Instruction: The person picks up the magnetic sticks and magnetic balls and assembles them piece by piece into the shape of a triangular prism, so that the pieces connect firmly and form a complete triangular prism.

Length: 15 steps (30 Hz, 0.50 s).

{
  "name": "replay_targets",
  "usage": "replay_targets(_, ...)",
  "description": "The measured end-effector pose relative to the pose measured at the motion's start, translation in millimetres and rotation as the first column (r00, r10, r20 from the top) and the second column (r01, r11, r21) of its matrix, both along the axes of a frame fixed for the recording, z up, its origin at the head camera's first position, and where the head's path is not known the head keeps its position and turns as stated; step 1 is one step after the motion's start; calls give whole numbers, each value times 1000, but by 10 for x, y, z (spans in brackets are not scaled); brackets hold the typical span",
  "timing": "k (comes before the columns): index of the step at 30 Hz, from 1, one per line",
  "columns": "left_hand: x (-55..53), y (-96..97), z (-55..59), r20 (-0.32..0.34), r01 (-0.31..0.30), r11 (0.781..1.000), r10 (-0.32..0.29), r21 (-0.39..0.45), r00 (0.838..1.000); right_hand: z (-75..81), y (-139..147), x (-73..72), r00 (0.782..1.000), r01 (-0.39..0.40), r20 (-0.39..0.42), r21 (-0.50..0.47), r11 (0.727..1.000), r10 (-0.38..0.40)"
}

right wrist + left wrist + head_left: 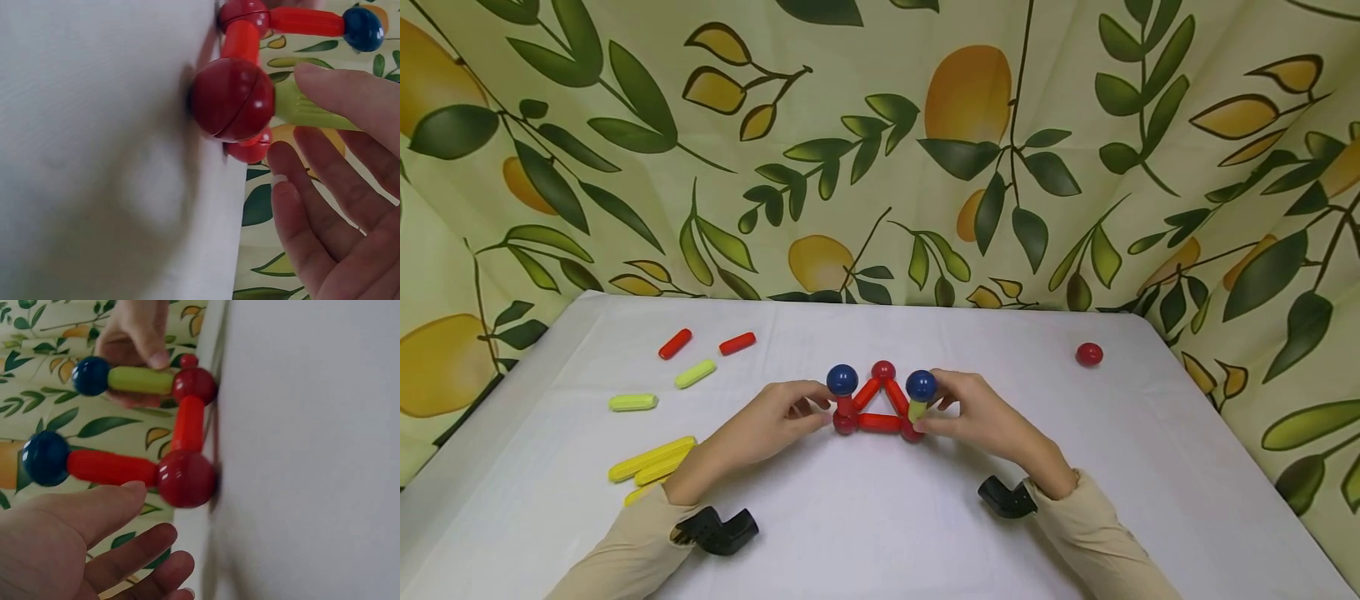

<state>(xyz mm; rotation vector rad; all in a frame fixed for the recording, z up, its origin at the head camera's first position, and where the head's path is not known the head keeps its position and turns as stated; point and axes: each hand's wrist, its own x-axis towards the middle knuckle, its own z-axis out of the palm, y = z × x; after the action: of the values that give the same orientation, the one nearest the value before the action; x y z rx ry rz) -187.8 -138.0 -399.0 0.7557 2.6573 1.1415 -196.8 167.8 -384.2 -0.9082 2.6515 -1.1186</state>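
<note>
While long yellow rods (651, 459) lie nearest, at eight o'clock, the left hand (767, 425) sets its thumb against an upright red rod (109, 467), whether gripping I cannot tell; the right hand (981, 408) pinches an upright yellow-green rod (140, 380). Both rods, blue-ball-topped, stand on a red triangle (880, 423) at centre. Beyond lie a loose red ball (1089, 354), two o'clock, and short red rods (675, 343), ten.

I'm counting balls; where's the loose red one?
In the head view, the loose red ball lies at the back right of the table, past the right hand.
</note>
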Motion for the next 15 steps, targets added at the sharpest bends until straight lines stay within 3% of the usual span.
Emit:
replay_targets(9, -40, -176, 195, -14, -35, 999, 35, -29, 999, -128, -51, -7, 999, -15, 44, 56, 998, 13)
replay_targets(15, -37, -298, 306, -33, -58, 997, 57, -49, 998, -183, -58, -16, 998, -21, 57, 24, 1000, 19)
